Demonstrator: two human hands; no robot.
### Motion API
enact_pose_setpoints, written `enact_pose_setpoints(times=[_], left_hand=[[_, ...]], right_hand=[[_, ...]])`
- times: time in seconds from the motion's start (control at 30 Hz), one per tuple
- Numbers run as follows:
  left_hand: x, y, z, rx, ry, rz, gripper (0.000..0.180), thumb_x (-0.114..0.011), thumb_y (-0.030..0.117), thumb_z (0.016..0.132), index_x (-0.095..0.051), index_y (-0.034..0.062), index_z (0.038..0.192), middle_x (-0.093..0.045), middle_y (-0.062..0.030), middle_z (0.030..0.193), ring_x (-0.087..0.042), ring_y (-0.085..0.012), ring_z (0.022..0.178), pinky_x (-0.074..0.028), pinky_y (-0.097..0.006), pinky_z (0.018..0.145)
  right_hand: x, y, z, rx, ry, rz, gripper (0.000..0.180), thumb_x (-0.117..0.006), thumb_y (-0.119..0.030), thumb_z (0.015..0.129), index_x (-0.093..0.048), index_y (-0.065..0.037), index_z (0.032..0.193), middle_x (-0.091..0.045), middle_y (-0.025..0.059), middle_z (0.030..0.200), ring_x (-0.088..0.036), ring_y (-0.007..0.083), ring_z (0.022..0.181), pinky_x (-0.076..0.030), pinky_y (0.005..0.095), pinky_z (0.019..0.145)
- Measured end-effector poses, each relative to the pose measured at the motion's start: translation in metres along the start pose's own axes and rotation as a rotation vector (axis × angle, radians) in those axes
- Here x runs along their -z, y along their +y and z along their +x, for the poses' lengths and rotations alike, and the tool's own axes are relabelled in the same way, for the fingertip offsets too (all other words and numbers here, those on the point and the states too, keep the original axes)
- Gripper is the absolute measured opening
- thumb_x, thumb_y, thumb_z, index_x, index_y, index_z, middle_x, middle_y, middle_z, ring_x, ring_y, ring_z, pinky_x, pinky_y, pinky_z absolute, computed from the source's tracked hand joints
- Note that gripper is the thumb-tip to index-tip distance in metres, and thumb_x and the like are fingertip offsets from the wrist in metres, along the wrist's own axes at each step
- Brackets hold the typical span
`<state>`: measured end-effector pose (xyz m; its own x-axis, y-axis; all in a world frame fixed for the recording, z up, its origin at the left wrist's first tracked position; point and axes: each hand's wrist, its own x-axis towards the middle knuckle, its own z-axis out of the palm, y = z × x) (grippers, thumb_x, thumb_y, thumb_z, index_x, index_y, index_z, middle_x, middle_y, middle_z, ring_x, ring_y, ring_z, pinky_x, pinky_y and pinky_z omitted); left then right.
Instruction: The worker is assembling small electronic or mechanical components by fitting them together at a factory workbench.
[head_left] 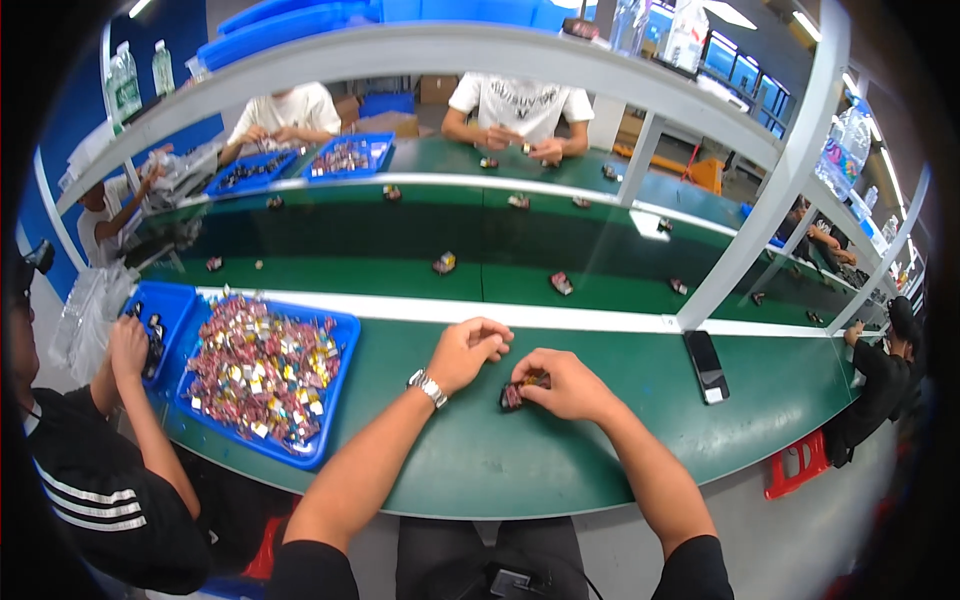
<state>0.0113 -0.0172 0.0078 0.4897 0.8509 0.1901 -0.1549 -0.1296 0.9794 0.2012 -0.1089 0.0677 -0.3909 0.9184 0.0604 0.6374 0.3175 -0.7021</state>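
The fingers [532,381] of the right hand [562,385] pinch a small dark part [513,395] with a bit of red and gold on it, pressed low on the green bench [480,460] just right of centre. The left hand [468,350] sits just beside it, fingers curled in loosely and holding nothing that shows. To do this step well, I judge the part should stay braced on the bench while the left fingertips come in to steady it, with a light grip so the small piece does not twist. At near left a blue bin [335,385] is heaped with red, gold and silver pieces. Further left, a smaller blue bin [175,300] holds a few dark parts, where a neighbour's hand [128,345] reaches. A black phone [706,365] lies to the right.
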Motion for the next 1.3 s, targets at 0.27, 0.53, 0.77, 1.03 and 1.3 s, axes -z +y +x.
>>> enact_pose_setpoints(times=[0.27,0.53,0.77,1.03,1.3], left_hand=[[-0.001,0.012,-0.007,0.197,-0.155,-0.396,0.045,-0.054,0.001,0.095,-0.043,0.0003,0.138,-0.055,-0.0167,0.133,-0.060,-0.0235,0.114,-0.050,-0.040,0.100],[-0.007,0.013,-0.004,0.250,-0.052,-0.376,0.044,-0.052,-0.003,0.094,-0.044,-0.0015,0.137,-0.060,-0.0137,0.124,-0.063,-0.0187,0.108,-0.054,-0.035,0.095],[-0.004,0.019,-0.008,0.258,-0.081,-0.348,0.040,-0.051,0.000,0.096,-0.045,-0.0019,0.136,-0.060,-0.0123,0.122,-0.062,-0.0199,0.109,-0.056,-0.036,0.094],[-0.007,0.018,-0.008,0.220,-0.083,-0.268,0.041,-0.050,-0.001,0.097,-0.045,-0.0012,0.137,-0.060,-0.0121,0.123,-0.062,-0.0205,0.110,-0.056,-0.035,0.094],[-0.008,0.016,-0.007,0.232,-0.094,-0.121,0.034,-0.050,-0.002,0.096,-0.052,-0.0030,0.130,-0.063,-0.0121,0.117,-0.064,-0.0183,0.103,-0.056,-0.033,0.092]], right_hand=[[-0.022,0.038,0.040,-0.304,0.442,0.248,0.011,-0.066,-0.002,0.084,-0.067,0.002,0.094,-0.069,0.0058,0.078,-0.063,0.0107,0.069,-0.050,0.0239,0.064],[-0.021,0.025,0.030,-0.189,0.485,0.287,0.023,-0.068,-0.002,0.083,-0.061,-0.001,0.105,-0.066,0.0078,0.093,-0.065,0.0126,0.077,-0.053,0.0268,0.068],[-0.016,0.020,0.023,0.210,0.434,-0.081,0.029,-0.069,-0.004,0.082,-0.066,-0.011,0.110,-0.057,0.0074,0.111,-0.060,0.0253,0.100,-0.052,0.0350,0.084],[-0.006,0.019,0.022,0.254,0.433,-0.248,0.021,-0.072,-0.007,0.079,-0.065,-0.010,0.100,-0.056,0.0074,0.113,-0.058,0.0269,0.104,-0.052,0.0372,0.084],[-0.001,0.027,0.023,0.301,0.369,-0.249,0.019,-0.074,-0.007,0.076,-0.061,-0.008,0.089,-0.056,0.0076,0.112,-0.056,0.0286,0.108,-0.050,0.0388,0.088]])
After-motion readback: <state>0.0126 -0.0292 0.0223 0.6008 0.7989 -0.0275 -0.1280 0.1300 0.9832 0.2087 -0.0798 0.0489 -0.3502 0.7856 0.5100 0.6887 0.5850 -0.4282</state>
